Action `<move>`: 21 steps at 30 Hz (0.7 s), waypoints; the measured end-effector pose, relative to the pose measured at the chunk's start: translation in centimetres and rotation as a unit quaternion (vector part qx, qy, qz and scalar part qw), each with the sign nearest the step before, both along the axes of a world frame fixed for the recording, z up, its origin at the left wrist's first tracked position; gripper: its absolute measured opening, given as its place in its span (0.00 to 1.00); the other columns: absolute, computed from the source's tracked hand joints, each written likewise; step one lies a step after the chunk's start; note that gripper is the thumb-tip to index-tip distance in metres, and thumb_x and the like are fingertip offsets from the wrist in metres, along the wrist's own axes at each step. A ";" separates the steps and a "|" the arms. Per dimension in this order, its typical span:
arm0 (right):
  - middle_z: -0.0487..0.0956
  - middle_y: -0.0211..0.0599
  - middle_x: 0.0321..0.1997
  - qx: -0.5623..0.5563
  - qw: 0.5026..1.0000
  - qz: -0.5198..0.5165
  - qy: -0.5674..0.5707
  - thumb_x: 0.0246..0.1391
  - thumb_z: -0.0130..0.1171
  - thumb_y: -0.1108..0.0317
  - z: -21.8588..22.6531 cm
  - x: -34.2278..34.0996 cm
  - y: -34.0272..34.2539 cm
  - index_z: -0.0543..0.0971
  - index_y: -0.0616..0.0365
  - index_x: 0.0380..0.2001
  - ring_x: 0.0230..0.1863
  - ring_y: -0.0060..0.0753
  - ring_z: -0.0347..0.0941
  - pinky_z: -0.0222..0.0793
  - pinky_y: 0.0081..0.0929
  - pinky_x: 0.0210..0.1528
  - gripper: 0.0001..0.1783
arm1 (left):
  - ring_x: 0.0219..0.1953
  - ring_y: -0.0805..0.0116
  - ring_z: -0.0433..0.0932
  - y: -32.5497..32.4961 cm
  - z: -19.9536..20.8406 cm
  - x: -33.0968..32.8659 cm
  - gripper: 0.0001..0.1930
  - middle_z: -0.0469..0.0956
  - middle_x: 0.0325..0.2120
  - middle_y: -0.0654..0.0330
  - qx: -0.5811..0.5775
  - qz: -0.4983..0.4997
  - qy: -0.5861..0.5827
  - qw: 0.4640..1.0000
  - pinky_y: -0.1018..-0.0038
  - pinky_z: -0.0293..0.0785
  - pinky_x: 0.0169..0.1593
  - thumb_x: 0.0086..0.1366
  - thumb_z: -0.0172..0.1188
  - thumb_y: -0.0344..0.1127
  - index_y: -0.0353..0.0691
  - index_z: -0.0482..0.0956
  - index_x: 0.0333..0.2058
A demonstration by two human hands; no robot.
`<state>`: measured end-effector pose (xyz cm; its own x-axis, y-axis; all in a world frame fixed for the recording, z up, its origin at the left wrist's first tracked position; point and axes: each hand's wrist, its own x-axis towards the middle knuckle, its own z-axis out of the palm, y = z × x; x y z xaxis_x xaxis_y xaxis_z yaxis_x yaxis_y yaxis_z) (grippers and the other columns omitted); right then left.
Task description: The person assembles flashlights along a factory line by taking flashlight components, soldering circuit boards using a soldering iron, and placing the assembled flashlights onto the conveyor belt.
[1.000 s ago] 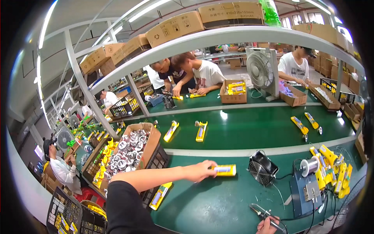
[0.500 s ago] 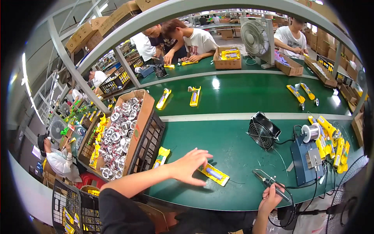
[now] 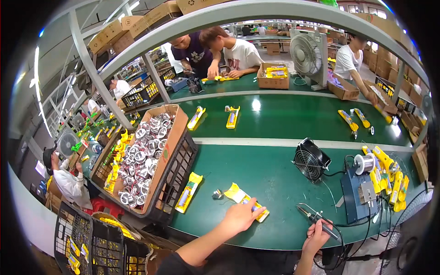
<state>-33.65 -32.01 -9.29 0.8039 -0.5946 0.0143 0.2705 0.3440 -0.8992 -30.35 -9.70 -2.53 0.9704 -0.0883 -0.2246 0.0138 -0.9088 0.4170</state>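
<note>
Green surface point(image 3: 261, 169) has decent open room left of the little black fan point(image 3: 311, 160). Right grip point(image 3: 317, 236) is wrapped around a soldering iron point(image 3: 313, 218), nearside of the fan. Left grip point(image 3: 239, 217) is on a yellow casing point(image 3: 240, 195), nearside-left of the fan, can't tell if pinching.

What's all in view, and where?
Near case: 1, yellow, under left hand
Side case: 1, yellow, beside black crate
Belt cases: at least 4, yellow, on green belt
Small fan: 1, black, on table
Piled cases: several, yellow, at table's right
Spool: 1, silver, at blue box
Discs: many, silver, in cardboard box
Large fan: 1, white, beyond belt
People: several, mostly white-shirted, beyond belt, left
Soldering iron: 1, black, in right hand
Hands: 2, bare, over table
</note>
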 end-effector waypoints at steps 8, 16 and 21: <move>0.65 0.29 0.15 -0.019 1.000 0.019 -0.006 0.50 0.48 0.73 -0.1 0.0 -0.1 0.64 0.62 0.33 0.12 0.12 0.56 0.48 0.08 0.13 0.07 | 0.44 0.48 0.65 3.0 0.1 -4.7 0.12 0.63 0.44 0.47 0.095 -0.059 0.032 0.993 0.61 0.65 0.42 0.58 0.48 0.37 0.51 0.69 0.42; 0.65 0.30 0.15 -0.005 1.000 0.008 -0.005 0.51 0.48 0.73 -0.2 0.1 0.2 0.65 0.62 0.33 0.12 0.12 0.55 0.48 0.08 0.13 0.07 | 0.47 0.52 0.64 8.0 -0.3 -8.2 0.14 0.63 0.49 0.52 0.030 -0.143 -0.094 0.985 0.63 0.59 0.49 0.48 0.48 0.20 0.48 0.73 0.32; 0.63 0.28 0.14 -0.002 1.000 0.001 -0.008 0.51 0.47 0.73 -0.2 0.2 0.3 0.65 0.60 0.32 0.12 0.12 0.53 0.46 0.09 0.13 0.05 | 0.45 0.55 0.67 8.0 -0.8 -8.5 0.09 0.69 0.43 0.54 -0.122 -0.057 -0.168 0.977 0.66 0.62 0.48 0.49 0.52 0.23 0.42 0.72 0.30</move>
